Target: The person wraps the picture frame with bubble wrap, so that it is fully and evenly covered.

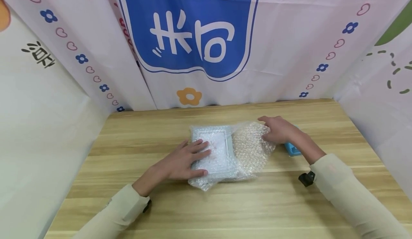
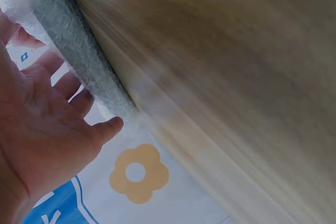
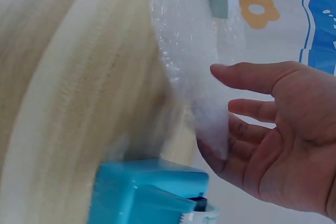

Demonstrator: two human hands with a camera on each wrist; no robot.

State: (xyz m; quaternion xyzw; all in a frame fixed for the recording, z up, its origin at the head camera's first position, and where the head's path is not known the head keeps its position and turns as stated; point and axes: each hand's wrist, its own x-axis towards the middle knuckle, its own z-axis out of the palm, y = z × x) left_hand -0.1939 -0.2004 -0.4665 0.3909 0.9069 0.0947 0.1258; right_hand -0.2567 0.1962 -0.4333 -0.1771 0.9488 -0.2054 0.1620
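Observation:
A pale grey-green picture frame (image 1: 229, 149) lies flat on the table, covered by clear bubble wrap (image 1: 252, 147). My left hand (image 1: 188, 160) rests on its left part, fingers spread and straight over the wrapped face. In the left wrist view the wrapped edge (image 2: 79, 40) shows beside that hand's fingers. On the other side, a loose flap of the wrap stretches right from the frame. My right hand (image 1: 279, 130) holds this flap near its outer end. In the right wrist view the flap (image 3: 184, 51) runs between thumb and curled fingers, some fingertips behind it.
A blue tape dispenser (image 3: 142, 192) stands on the table just right of the flap, partly hidden under my right forearm in the head view. The wooden table (image 1: 154, 210) ends at a printed cloth backdrop (image 1: 273, 78), with cloth walls on both sides.

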